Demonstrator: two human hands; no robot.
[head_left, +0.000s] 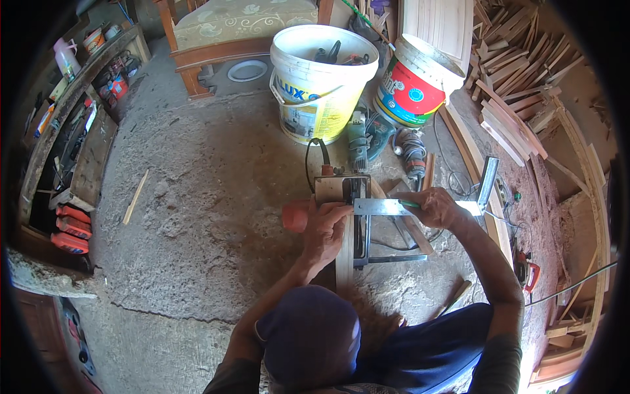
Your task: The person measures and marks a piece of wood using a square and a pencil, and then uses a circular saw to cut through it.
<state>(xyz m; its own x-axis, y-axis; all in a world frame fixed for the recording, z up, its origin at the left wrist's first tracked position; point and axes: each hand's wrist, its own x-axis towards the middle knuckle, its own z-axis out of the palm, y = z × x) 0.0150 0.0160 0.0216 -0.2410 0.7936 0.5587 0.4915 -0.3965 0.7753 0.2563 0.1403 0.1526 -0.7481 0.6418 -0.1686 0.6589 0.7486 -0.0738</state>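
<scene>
A steel square point(384, 207) lies across a narrow wooden strip point(344, 259) that runs toward me over a flat power tool with a metal base point(341, 187) and an orange part point(295, 215). My left hand point(325, 231) presses down on the square's blade and the strip beneath it. My right hand point(434, 207) is closed around a thin green pencil point(409, 205), whose tip touches the square's edge. The square's other arm point(487, 178) sticks out beyond my right hand. My cap point(308, 338) hides the strip's near end.
On the rough concrete floor beyond the tool stand a white and yellow bucket point(321, 85) and a red and white bucket point(415, 84). Power tools with cords point(359, 141) lie by them. Wooden offcuts point(518, 72) pile at the right, a cluttered shelf point(72, 131) at the left, a cushioned wooden seat point(239, 29) at the back.
</scene>
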